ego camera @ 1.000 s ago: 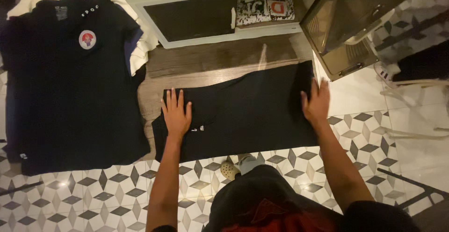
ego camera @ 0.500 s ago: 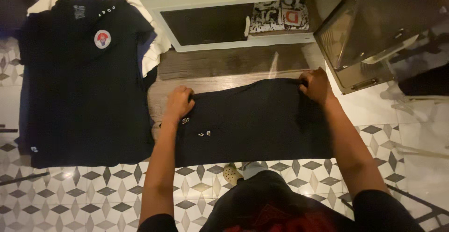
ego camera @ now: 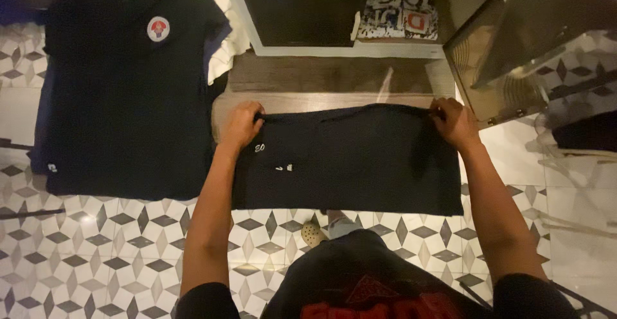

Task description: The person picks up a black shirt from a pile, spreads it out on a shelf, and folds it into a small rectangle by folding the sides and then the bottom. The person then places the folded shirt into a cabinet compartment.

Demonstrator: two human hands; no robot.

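A folded black garment (ego camera: pixel 350 161) lies flat on the floor in front of me, with small white marks near its left end. My left hand (ego camera: pixel 241 124) grips its far left corner. My right hand (ego camera: pixel 454 121) grips the far right corner. The far edge between the two hands is pulled taut and slightly lifted. Both arms reach forward over the garment's sides.
A black polo shirt (ego camera: pixel 125 94) with a round chest badge lies spread on the left, over light clothes (ego camera: pixel 222 52). A white low cabinet (ego camera: pixel 334 10) stands ahead, with a patterned item (ego camera: pixel 398 18) inside. A metal box (ego camera: pixel 514 49) stands at the right. Patterned floor tiles (ego camera: pixel 96 255) surround.
A second ago both hands lay flat and open on the garment. They then slid to its far edge and closed on the two corners, where they hold now.
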